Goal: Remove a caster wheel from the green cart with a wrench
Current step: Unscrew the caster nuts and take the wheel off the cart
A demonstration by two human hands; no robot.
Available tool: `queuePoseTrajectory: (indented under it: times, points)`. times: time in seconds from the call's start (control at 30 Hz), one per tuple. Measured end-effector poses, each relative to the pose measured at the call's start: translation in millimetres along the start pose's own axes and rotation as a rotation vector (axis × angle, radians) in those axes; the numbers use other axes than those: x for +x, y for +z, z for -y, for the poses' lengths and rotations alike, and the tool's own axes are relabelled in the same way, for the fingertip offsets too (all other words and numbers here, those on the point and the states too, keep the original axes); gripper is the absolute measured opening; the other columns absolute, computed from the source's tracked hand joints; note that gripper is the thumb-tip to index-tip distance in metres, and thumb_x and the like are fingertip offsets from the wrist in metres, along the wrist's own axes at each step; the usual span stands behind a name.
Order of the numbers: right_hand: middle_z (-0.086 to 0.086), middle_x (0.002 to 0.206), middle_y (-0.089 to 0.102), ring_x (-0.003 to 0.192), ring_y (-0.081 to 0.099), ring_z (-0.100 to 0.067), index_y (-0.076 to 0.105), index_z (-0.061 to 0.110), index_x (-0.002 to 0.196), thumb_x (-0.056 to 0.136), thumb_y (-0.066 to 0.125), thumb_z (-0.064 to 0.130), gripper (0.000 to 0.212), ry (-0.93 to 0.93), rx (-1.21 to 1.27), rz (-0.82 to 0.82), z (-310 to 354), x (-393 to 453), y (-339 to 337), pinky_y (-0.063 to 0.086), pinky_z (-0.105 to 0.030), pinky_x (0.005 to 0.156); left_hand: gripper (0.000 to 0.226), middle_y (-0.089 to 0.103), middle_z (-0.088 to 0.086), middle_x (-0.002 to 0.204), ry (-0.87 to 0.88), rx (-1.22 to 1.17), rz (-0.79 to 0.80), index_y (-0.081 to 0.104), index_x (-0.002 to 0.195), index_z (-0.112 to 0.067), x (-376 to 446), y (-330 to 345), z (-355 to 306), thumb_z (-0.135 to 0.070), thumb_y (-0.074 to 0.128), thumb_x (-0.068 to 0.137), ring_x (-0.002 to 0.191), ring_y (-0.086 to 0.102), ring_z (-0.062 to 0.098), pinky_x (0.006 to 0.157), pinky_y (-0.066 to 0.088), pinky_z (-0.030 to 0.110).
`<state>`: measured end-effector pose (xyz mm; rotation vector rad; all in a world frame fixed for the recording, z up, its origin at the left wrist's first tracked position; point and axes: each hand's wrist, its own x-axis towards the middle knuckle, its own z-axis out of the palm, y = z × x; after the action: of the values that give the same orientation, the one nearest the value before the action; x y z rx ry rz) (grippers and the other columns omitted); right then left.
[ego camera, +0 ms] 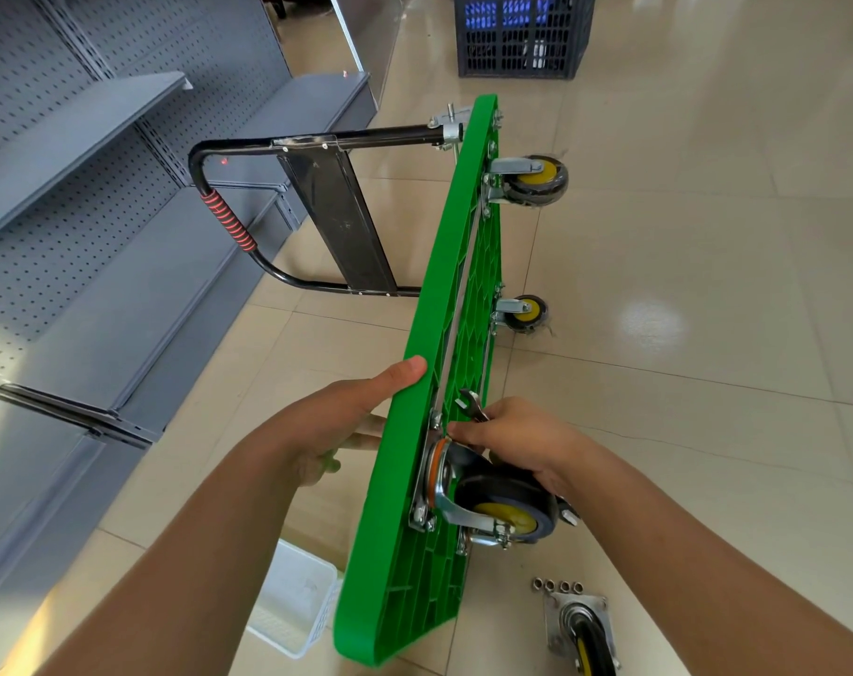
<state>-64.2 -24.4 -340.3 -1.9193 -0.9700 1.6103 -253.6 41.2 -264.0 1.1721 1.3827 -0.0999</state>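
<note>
The green cart [415, 480] stands on its long edge on the tiled floor, underside facing right. My left hand [346, 417] grips its upper edge, thumb on the rim, fingers behind the deck. My right hand [517, 441] holds a silver wrench [473, 404] against the mounting plate of the near caster wheel [502, 509], which has a grey tyre and yellow hub. Two more casters [532, 180] [524, 312] are bolted farther along the underside. A detached caster [585, 631] lies on the floor at lower right, with several nuts [557, 586] in a row beside it.
The cart's black handle [229, 222] with its red grip sticks out left toward grey metal shelving [98, 212]. A white basket [298, 602] sits on the floor by the cart's near end. A dark plastic crate [519, 34] stands at the back.
</note>
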Motion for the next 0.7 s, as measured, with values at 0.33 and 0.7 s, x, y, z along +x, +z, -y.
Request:
queuePoseTrajectory:
  times: [0.33, 0.7]
  points:
    - [-0.017, 0.094, 0.074, 0.078, 0.065, -0.027, 0.074, 0.002, 0.097, 0.089, 0.069, 0.046, 0.045, 0.019, -0.033, 0.038, 0.6, -2.9, 0.9, 0.057, -0.04, 0.082, 0.085, 0.077, 0.0, 0.112, 0.012, -0.007, 0.0, 0.076, 0.108, -0.04, -1.8, 0.4, 0.6, -0.099, 0.059, 0.048, 0.121, 0.054, 0.028, 0.117, 0.009, 0.07]
    - [-0.012, 0.078, 0.065, 0.07, 0.057, -0.024, 0.068, 0.011, 0.08, 0.084, 0.073, 0.044, 0.033, 0.01, 0.03, 0.018, 1.0, -5.0, 0.6, 0.047, -0.033, 0.069, 0.097, 0.077, 0.0, 0.113, 0.012, 0.01, -0.001, 0.074, 0.113, -0.036, -1.3, 0.7, 1.2, -0.098, 0.059, 0.04, 0.122, 0.054, 0.029, 0.117, 0.009, 0.07]
